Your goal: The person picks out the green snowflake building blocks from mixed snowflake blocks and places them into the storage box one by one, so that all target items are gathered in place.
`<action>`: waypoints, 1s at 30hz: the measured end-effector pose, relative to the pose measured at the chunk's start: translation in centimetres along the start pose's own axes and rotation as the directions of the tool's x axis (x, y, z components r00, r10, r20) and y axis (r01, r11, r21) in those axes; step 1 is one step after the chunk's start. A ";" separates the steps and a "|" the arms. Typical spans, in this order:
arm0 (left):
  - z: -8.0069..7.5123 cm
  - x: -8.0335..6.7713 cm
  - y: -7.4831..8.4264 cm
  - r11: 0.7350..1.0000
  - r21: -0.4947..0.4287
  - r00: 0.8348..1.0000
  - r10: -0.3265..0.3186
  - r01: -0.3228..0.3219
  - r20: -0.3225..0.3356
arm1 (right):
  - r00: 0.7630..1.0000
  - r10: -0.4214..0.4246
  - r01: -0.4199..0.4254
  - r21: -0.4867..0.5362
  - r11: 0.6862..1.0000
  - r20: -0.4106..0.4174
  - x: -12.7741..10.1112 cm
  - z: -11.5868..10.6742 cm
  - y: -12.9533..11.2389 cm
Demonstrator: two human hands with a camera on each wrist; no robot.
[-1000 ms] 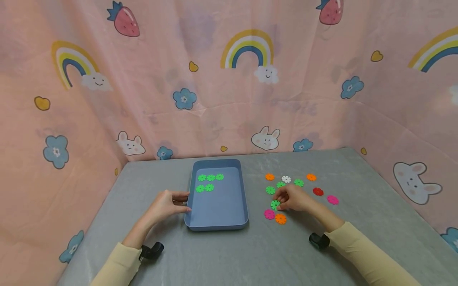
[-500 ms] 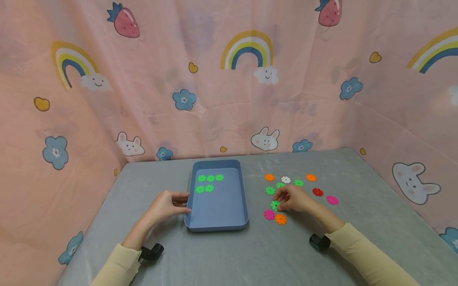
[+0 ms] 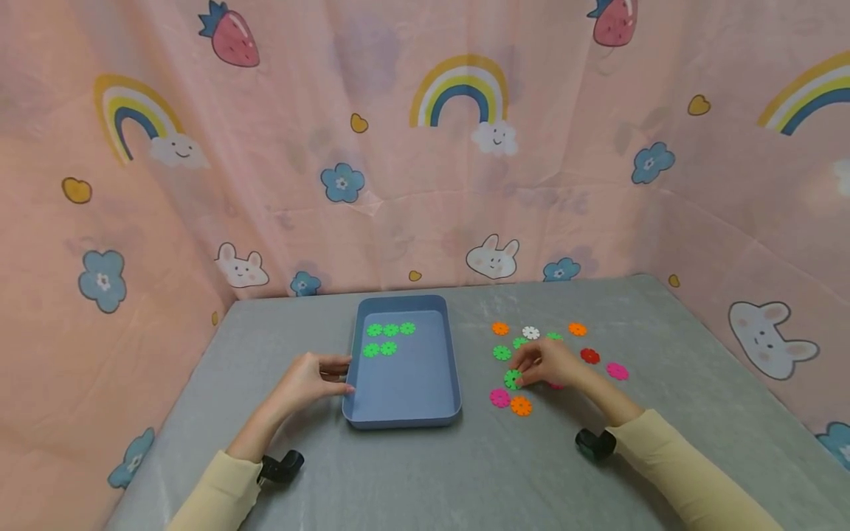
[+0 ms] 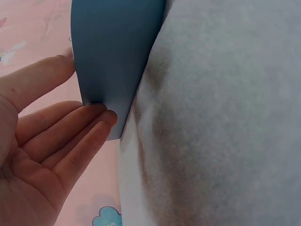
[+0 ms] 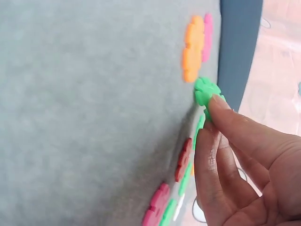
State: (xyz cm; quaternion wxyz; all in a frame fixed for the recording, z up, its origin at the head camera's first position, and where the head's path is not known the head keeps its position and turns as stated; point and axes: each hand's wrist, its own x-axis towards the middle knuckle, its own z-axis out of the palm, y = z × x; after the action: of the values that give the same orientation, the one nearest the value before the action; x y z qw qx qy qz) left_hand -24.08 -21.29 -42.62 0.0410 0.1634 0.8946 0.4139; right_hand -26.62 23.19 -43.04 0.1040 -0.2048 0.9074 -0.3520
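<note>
Right hand [image 3: 551,366] pinches green piece [image 3: 512,380] by edge, right of blue tray [image 3: 406,423]; whether it touches table [image 3: 425,479], cannot tell. Light grip, lifting straight up, should spare neighbouring orange piece [image 3: 521,406]. Left hand [image 3: 308,383] lays fairly straight fingers against tray's left wall; gentle steadying seems enough. Tray holds five green pieces [image 3: 391,330], rows of three and two.

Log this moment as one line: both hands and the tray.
right hand: pinching green disc | left hand: touching tray, left side | inside: five green discs
</note>
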 end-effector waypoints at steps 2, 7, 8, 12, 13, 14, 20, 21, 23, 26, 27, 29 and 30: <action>0.0 0.0 0.0 1.000 0.004 1.000 0.004 -0.004 -0.001 | 0.999 0.031 -0.031 0.008 0.999 0.013 0.0 -0.2 0.0; 0.0 -0.1 -0.1 1.000 0.010 1.000 0.006 -0.006 0.007 | 0.993 0.112 -0.113 0.024 0.993 0.037 -0.1 -0.6 -0.3; 0.0 -0.1 -0.1 1.000 0.008 1.000 0.006 -0.006 0.007 | 0.992 0.119 -0.121 0.027 0.992 0.039 -0.1 -0.7 -0.4; 0.0 0.0 -0.1 1.000 0.000 1.000 0.007 -0.007 0.006 | 0.989 0.142 -0.143 0.030 0.989 0.035 0.0 -1.1 -0.7; 0.0 0.0 -0.1 1.000 -0.002 1.000 0.008 -0.008 0.005 | 0.990 0.140 -0.141 0.033 0.989 0.033 0.0 -1.2 -0.8; 0.0 0.1 -0.1 1.000 -0.003 1.000 0.009 -0.009 0.005 | 0.990 0.140 -0.141 0.038 0.989 0.035 0.1 -1.3 -0.9; -0.1 0.0 -0.1 1.000 0.005 1.000 0.008 -0.008 0.002 | 0.989 0.138 -0.143 0.093 0.985 0.052 0.6 -1.8 -1.1; -0.1 0.0 -0.1 1.000 0.007 1.000 0.008 -0.008 0.001 | 0.990 0.134 -0.139 0.100 0.985 0.052 0.7 -1.8 -1.1; -0.1 0.0 -0.2 1.000 0.009 1.000 0.007 -0.007 0.001 | 0.990 0.133 -0.137 0.107 0.985 0.045 0.9 -1.9 -1.3; 0.0 0.0 -0.2 1.000 0.011 1.000 0.001 -0.001 -0.003 | 0.988 0.148 -0.152 0.099 0.983 0.039 1.2 -2.1 -1.5; 0.0 0.0 -0.2 1.000 0.011 1.000 -0.001 0.001 -0.004 | 0.987 0.159 -0.162 0.096 0.982 0.038 1.3 -2.1 -1.6; 0.0 0.0 -0.2 1.000 0.012 1.000 -0.001 0.001 -0.006 | 0.984 0.172 -0.175 0.088 0.981 0.041 1.5 -2.2 -1.8; 0.0 0.1 -0.2 1.000 0.011 1.000 -0.001 0.001 -0.005 | 0.984 0.176 -0.179 0.086 0.980 0.043 1.6 -2.2 -1.9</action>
State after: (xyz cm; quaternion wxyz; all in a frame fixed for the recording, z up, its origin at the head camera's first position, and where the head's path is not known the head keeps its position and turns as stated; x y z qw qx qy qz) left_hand -24.18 -21.35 -42.78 0.0381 0.1624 0.8970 0.4094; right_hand -28.23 22.48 -40.21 0.1601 -0.1246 0.9034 -0.3779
